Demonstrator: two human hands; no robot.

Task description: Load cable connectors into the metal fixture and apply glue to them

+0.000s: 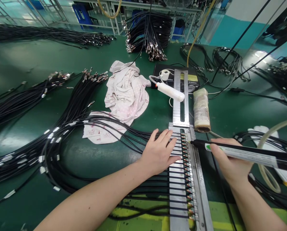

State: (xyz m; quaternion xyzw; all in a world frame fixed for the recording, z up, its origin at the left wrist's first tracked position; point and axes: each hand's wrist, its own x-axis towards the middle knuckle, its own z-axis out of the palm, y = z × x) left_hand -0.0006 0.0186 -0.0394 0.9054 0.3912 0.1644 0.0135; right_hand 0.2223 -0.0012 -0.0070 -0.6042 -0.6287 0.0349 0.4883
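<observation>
My left hand (158, 153) lies flat, fingers spread, over black cables (136, 136) and the slotted metal fixture (178, 195). The cables run side by side across the fixture, their stripped ends with small metal connectors (189, 183) lined up along its right side. My right hand (237, 163) is closed around a long black pen-shaped tool (244, 154) with a white label. The tool's thin tip is at the connectors near the fixture's upper end, just right of my left fingers; I cannot tell whether it touches them.
A crumpled pale cloth (126, 96) lies left of the fixture. Beyond are a black box (158, 69), a white handheld device (170, 92) and a wrapped roll (201, 109). Cable bundles (73, 102) cover the left. A clear hose (266, 138) curves at right.
</observation>
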